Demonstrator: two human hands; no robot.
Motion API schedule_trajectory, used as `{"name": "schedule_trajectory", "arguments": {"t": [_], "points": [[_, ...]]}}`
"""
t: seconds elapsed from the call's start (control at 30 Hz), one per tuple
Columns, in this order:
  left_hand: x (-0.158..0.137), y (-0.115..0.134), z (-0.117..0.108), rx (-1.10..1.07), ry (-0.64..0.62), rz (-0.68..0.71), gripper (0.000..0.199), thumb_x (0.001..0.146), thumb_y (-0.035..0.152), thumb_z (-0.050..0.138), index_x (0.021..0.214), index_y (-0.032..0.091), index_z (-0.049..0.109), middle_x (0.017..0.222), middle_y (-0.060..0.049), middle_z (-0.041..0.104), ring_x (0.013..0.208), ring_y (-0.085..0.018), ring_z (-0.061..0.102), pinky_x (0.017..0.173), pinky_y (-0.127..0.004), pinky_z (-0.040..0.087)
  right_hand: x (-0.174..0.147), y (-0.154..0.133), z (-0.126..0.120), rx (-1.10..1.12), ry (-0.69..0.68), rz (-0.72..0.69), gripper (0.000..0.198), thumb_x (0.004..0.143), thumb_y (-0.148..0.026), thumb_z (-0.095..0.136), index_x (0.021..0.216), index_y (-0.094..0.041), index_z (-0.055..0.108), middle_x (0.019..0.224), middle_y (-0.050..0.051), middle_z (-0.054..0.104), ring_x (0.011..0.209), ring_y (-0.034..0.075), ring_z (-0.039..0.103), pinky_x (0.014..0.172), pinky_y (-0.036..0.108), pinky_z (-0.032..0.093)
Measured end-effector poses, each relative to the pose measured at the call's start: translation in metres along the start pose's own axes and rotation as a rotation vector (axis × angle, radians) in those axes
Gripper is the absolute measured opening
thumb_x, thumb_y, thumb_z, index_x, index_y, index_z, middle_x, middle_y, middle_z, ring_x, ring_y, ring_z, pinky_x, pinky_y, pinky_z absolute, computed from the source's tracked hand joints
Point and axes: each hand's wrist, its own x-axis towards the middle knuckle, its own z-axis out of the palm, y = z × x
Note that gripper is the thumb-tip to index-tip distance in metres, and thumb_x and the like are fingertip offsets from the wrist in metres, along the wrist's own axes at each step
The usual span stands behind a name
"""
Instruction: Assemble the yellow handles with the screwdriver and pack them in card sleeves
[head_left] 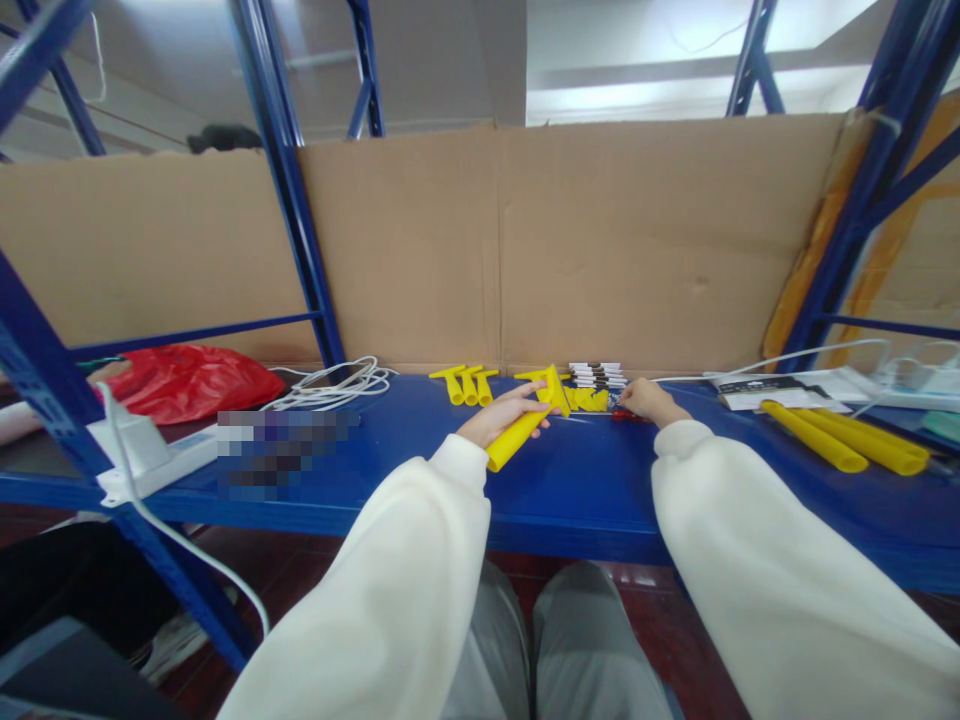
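My left hand is closed round a yellow T-shaped tube, its hollow end tilted down toward me and its flat head up and away. To the right, my right hand reaches down to the blue shelf with its fingers pinched together. Small shiny bits and a red object lie at those fingertips, but what the fingers hold is hidden. Between the hands are small yellow pieces. Behind these sits a stack of white packs with dark bands.
Several yellow T-shaped tubes lie at the back. Long yellow tubes rest at the right beside a flat white pack. Coiled white cable, a power strip and a red bag are left. Cardboard walls the back.
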Motion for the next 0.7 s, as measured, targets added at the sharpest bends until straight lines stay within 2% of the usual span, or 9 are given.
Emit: {"name": "schedule_trajectory", "arguments": {"t": [0.1,0.2,0.4,0.5,0.6,0.7], "points": [[0.001,-0.001,-0.002,0.018,-0.006,-0.004,0.073,0.082,0.003,0.063,0.15,0.021,0.042,0.088,-0.007,0.073,0.057,-0.012,0.064,0.048,-0.019,0.049,-0.001,-0.007,-0.002,-0.074,-0.078,0.081,0.012,0.076,-0.027,0.065,0.08,-0.021,0.075,0.077,0.01,0.074,0.086,0.028,0.071,0.082,0.04,0.052],[0.0,-0.002,-0.002,0.034,-0.012,-0.01,0.074,0.081,0.003,0.064,0.149,0.021,0.043,0.09,-0.007,0.074,0.058,-0.012,0.064,0.049,-0.019,0.05,0.0,-0.013,-0.003,-0.121,-0.093,0.104,0.018,0.077,-0.029,0.066,0.089,-0.02,0.076,0.088,0.012,0.076,0.091,0.029,0.07,0.09,0.048,0.049],[-0.002,-0.002,-0.002,0.051,0.01,-0.043,0.072,0.082,0.001,0.06,0.15,0.018,0.041,0.087,-0.007,0.073,0.057,-0.011,0.063,0.048,-0.018,0.048,0.006,-0.011,0.0,-0.151,-0.087,0.102,0.033,0.072,-0.038,0.075,0.098,-0.017,0.075,0.104,0.021,0.073,0.108,0.035,0.066,0.092,0.051,0.049],[-0.001,-0.002,-0.003,0.057,0.007,-0.046,0.073,0.082,0.003,0.061,0.151,0.019,0.04,0.091,-0.008,0.074,0.058,-0.011,0.064,0.049,-0.018,0.049,0.005,-0.01,-0.001,-0.112,-0.035,0.06,0.03,0.075,-0.042,0.073,0.094,-0.019,0.075,0.101,0.019,0.073,0.107,0.035,0.066,0.09,0.049,0.05],[0.0,-0.003,-0.004,0.058,0.003,-0.05,0.073,0.083,0.004,0.061,0.151,0.019,0.04,0.097,-0.01,0.074,0.058,-0.011,0.064,0.05,-0.019,0.049,-0.001,-0.016,-0.005,-0.039,-0.024,0.022,0.02,0.079,-0.038,0.067,0.085,-0.02,0.075,0.09,0.014,0.073,0.1,0.031,0.067,0.086,0.043,0.051],[0.0,-0.003,-0.005,0.056,0.005,-0.043,0.075,0.082,0.004,0.061,0.152,0.019,0.037,0.098,-0.01,0.074,0.058,-0.011,0.064,0.049,-0.019,0.049,-0.012,-0.032,-0.012,0.16,-0.068,-0.15,0.016,0.083,-0.029,0.061,0.075,-0.019,0.069,0.075,0.008,0.069,0.085,0.024,0.066,0.08,0.034,0.052]]}}
